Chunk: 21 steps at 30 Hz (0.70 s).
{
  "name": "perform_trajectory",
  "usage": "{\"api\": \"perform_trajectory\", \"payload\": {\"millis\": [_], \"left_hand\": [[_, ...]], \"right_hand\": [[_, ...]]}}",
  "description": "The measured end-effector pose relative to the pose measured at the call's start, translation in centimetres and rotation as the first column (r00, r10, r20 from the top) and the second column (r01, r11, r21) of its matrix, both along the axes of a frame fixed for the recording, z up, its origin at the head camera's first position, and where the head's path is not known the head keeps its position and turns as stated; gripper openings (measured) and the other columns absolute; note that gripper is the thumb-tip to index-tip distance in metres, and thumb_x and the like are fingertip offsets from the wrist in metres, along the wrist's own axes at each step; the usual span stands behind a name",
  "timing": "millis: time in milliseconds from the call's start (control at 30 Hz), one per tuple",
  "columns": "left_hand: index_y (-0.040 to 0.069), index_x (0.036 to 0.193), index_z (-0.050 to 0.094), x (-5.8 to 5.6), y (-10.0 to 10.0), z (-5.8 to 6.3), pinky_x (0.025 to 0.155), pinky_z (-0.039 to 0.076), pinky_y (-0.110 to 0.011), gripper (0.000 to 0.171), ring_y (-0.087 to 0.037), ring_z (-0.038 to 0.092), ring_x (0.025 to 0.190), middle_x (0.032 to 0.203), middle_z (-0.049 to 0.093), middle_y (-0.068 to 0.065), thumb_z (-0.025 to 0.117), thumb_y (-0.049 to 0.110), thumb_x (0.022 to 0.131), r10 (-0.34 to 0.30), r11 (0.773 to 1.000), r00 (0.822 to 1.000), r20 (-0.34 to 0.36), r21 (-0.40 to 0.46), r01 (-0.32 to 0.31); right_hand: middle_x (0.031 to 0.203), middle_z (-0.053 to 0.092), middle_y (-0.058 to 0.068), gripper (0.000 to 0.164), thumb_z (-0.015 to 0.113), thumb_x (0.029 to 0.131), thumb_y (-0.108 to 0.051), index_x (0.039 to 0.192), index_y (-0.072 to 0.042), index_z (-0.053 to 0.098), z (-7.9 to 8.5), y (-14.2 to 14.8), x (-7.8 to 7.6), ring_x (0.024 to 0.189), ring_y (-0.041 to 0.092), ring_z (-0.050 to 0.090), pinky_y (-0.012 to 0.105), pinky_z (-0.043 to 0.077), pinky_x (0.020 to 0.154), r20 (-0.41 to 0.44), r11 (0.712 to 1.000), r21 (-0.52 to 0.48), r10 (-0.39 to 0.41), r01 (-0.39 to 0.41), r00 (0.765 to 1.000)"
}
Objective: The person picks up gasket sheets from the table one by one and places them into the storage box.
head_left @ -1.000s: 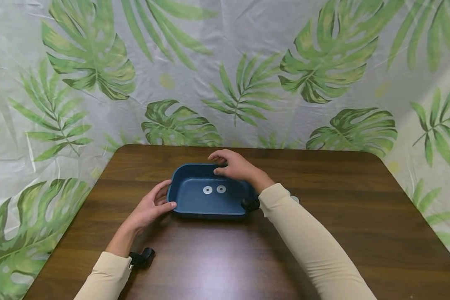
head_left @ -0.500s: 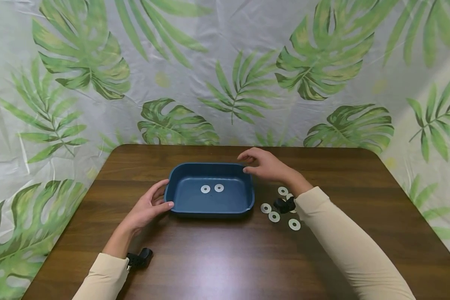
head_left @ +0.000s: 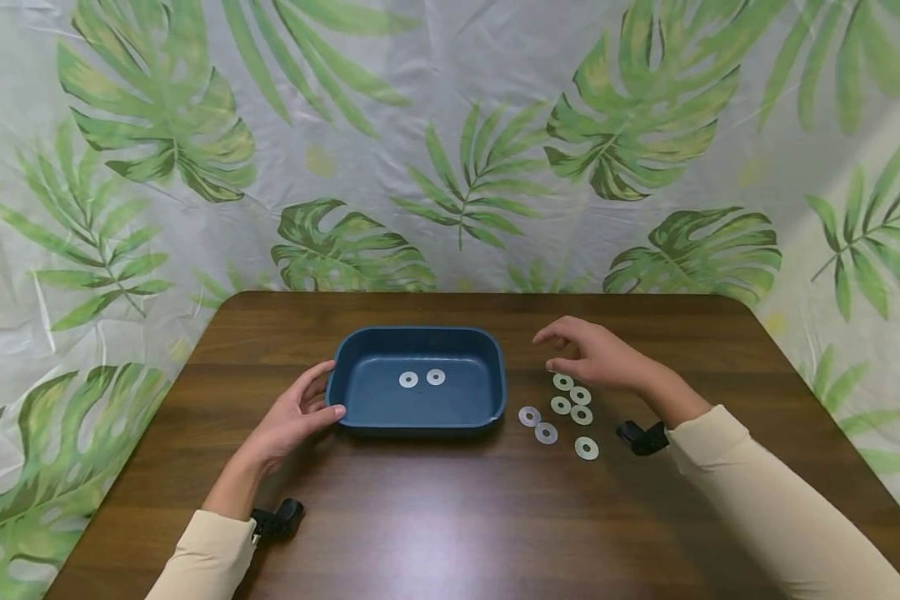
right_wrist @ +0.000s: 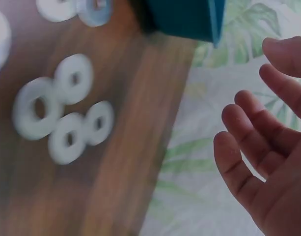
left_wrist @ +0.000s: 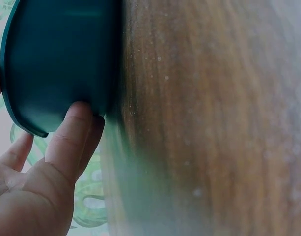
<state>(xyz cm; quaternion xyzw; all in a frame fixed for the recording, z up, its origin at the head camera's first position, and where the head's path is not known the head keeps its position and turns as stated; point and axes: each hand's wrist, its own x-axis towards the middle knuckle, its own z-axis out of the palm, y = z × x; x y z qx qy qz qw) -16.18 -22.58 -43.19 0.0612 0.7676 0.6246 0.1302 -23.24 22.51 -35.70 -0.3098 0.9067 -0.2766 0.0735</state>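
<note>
A dark blue rectangular tray (head_left: 420,417) stands on the table, with two flat metal washers (head_left: 436,377) lying side by side on its bottom. My left hand (head_left: 288,425) holds the tray's left end: the thumb lies at the rim, while other fingers (left_wrist: 71,132) touch the outer wall. Right of the tray, several loose washers (head_left: 587,448) are scattered on the wood, some touching. Over the far ones hovers my right hand (head_left: 600,354), its fingers loosely bent with nothing between them. In the right wrist view those washers (right_wrist: 74,78) lie apart from the fingers (right_wrist: 233,157).
The brown wooden table (head_left: 435,517) has rounded far corners. Behind it hangs a pale cloth (head_left: 487,267) printed with green leaves. A black wrist camera (head_left: 279,521) is strapped at the left wrist, and another wrist camera (head_left: 641,437) at the right.
My right hand has moved from over the tray to the right, above the loose washers, which came into sight as the arm swung away. The left hand stays at the tray's left end.
</note>
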Motion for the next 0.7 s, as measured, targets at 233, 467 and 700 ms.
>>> {"api": "perform_trajectory", "payload": {"millis": [233,467,700], "left_hand": [[0.008,0.157,0.019,0.1,0.0,-0.2,0.087,0.051,-0.017,0.075,-0.049,0.045,0.135,0.158,0.029,-0.029,0.063,0.011,0.096,-0.004,1.0,1.0,0.005,0.003,0.004],[0.01,0.157,0.019,0.3,-0.2,-0.3,0.089,0.05,-0.018,0.074,-0.048,0.044,0.137,0.159,0.028,-0.028,0.062,0.016,0.098,-0.011,1.0,1.0,0.01,-0.015,0.011],[0.009,0.157,0.02,0.0,-0.2,-0.1,0.089,0.05,-0.018,0.073,-0.049,0.043,0.137,0.158,0.03,-0.029,0.062,0.014,0.097,-0.008,1.0,1.0,0.001,-0.007,0.008]], "right_hand": [[0.124,0.062,0.016,0.034,0.067,0.092,-0.008,0.125,-0.004,0.061,-2.1,3.0,2.3,0.105,0.034,0.061,0.036,0.052,0.077,0.01,0.999,0.027,-0.037,0.037,0.999],[0.119,0.064,0.012,0.034,0.07,0.09,-0.008,0.123,-0.005,0.062,-3.9,4.9,4.5,0.097,0.027,0.059,0.028,0.05,0.071,0.024,0.998,0.04,-0.054,0.053,0.998],[0.115,0.067,0.006,0.032,0.073,0.087,-0.011,0.118,-0.01,0.065,-4.6,5.4,5.9,0.097,0.025,0.062,0.033,0.052,0.076,-0.028,0.997,0.067,-0.029,0.031,0.999]]}}
